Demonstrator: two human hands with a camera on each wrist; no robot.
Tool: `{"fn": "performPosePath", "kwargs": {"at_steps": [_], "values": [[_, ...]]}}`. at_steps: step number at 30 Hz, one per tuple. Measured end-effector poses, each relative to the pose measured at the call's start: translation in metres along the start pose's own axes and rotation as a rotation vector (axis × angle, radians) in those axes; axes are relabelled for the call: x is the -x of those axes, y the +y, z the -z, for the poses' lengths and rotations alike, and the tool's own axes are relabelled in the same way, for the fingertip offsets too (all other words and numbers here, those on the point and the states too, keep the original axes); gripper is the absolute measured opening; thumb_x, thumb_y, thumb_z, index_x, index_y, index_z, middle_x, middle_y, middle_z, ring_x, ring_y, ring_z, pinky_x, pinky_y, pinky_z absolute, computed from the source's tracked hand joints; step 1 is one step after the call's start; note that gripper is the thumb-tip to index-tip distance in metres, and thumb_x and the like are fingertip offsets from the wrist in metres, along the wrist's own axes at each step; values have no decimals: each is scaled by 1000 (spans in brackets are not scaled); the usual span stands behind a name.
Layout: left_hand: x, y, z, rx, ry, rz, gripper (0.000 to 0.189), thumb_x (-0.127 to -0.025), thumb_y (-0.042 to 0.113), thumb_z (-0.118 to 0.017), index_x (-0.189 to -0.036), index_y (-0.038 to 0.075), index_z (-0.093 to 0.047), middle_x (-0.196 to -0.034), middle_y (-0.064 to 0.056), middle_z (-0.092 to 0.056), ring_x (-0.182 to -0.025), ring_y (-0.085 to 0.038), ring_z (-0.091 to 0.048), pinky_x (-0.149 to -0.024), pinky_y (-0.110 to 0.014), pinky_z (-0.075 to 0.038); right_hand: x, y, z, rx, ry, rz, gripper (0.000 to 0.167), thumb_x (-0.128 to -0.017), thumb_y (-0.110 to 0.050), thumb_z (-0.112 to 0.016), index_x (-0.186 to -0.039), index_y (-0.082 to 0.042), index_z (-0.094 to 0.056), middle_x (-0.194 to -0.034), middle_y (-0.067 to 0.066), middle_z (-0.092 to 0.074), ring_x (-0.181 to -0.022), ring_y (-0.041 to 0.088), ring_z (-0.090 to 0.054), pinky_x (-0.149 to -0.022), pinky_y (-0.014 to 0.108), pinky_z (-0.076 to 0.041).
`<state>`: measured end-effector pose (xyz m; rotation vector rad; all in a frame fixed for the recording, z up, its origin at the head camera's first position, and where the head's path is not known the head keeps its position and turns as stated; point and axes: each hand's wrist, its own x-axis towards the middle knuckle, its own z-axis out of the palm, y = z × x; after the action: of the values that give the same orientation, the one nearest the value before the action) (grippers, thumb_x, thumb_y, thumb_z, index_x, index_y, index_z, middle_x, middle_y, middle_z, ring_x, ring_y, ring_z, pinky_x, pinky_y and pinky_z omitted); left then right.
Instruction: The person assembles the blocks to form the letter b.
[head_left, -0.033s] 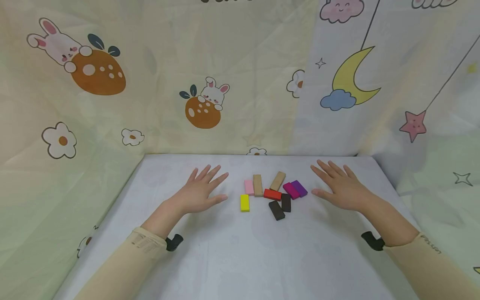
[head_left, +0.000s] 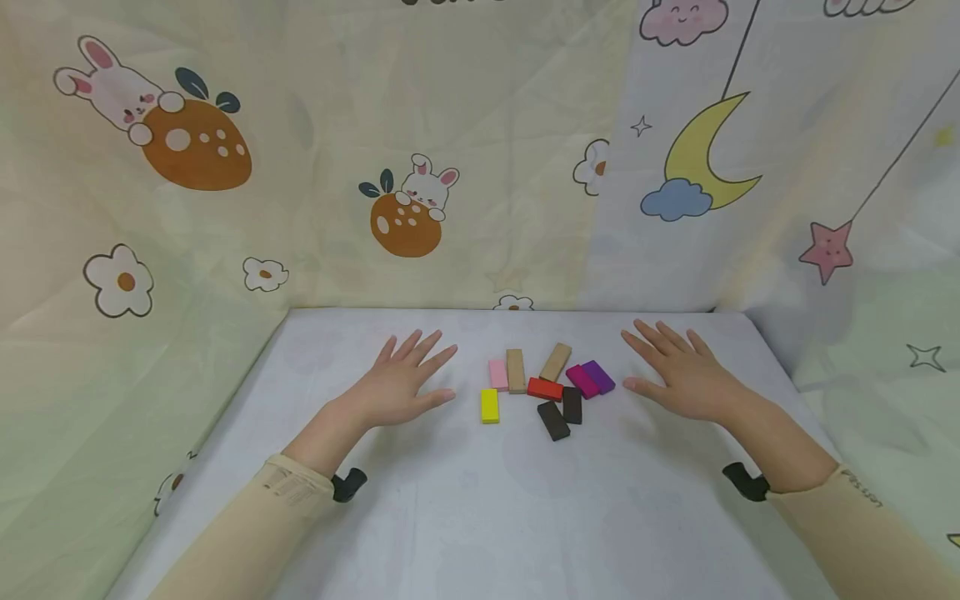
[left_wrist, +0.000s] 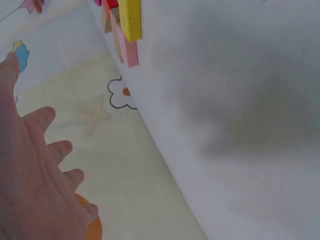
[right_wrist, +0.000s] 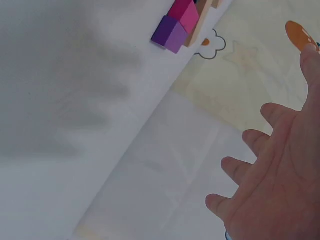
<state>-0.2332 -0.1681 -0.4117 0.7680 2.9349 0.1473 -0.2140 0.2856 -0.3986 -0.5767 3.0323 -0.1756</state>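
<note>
My left hand (head_left: 401, 385) hovers left of a group of small wooden blocks, its fingers spread and holding nothing. Nearest to it are a yellow block (head_left: 490, 407) and a pink block (head_left: 497, 375). On the other side, my right hand (head_left: 678, 383) is held over the table with straight, spread fingers, close to a purple block (head_left: 599, 377) and a magenta block (head_left: 582, 382). Between them lie a red block (head_left: 545, 389), a plain wood block (head_left: 515, 372), another plain wood block (head_left: 556, 363), and two dark blocks, one upright (head_left: 572, 406), one slanted (head_left: 554, 422).
A white table (head_left: 480, 517) carries the blocks near its far edge. Behind it hangs a printed cloth (head_left: 510, 100) with rabbits, a moon and flowers, which also closes in both sides. A black strap piece (head_left: 349, 485) shows at the left sleeve, another strap piece (head_left: 746, 482) at the right.
</note>
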Motion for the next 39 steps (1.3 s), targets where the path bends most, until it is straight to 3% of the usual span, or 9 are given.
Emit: {"fn": "performPosePath", "kwargs": {"at_steps": [5, 11, 17, 22, 28, 39], "values": [[-4, 1, -3, 8, -6, 3, 77, -93, 74, -35, -157, 39, -14, -168, 3, -9, -156, -28, -2, -124, -58, 1, -1, 3, -4, -20, 9, 2, 84, -94, -67, -44, -159, -21, -18, -165, 16, -15, -149, 47, -12, -114, 74, -3], [-13, 5, -18, 54, 18, -21, 81, -93, 71, -42, -158, 28, -22, -164, -2, -25, -154, -29, -15, -125, -54, -11, -3, -2, -14, -110, 49, 16, 73, -97, -51, -55, -155, -13, -33, -160, 20, -28, -143, 47, -29, -112, 69, -26], [-25, 17, -41, 248, 17, -10, 80, -92, 63, -55, -155, 18, -33, -157, -7, -37, -146, -29, -33, -121, -50, -28, -12, -28, -34, -260, 71, 5, 58, -96, -35, -63, -146, -10, -47, -150, 17, -45, -136, 40, -44, -108, 60, -41], [-32, 31, -67, 372, -2, 71, 79, -89, 61, -61, -153, 20, -37, -155, -7, -40, -143, -31, -38, -117, -52, -35, -21, -61, -53, -399, 108, 33, 48, -94, -28, -67, -137, -11, -56, -130, 11, -62, -110, 28, -63, -91, 46, -57], [-32, 38, -88, 381, 45, 114, 82, -85, 61, -66, -150, 18, -42, -151, -8, -46, -139, -32, -43, -116, -51, -35, -30, -98, -69, -559, 86, 20, 40, -94, -26, -67, -132, -15, -62, -108, 1, -67, -91, 14, -59, -75, 28, -56], [-31, 40, -106, 381, 174, 84, 72, -85, 53, -71, -143, 17, -52, -142, -10, -54, -132, -33, -48, -112, -54, -37, -35, -151, -101, -854, 95, -122, 21, -96, -22, -64, -115, -29, -68, -111, -8, -68, -102, 13, -63, -92, 35, -57]]}}
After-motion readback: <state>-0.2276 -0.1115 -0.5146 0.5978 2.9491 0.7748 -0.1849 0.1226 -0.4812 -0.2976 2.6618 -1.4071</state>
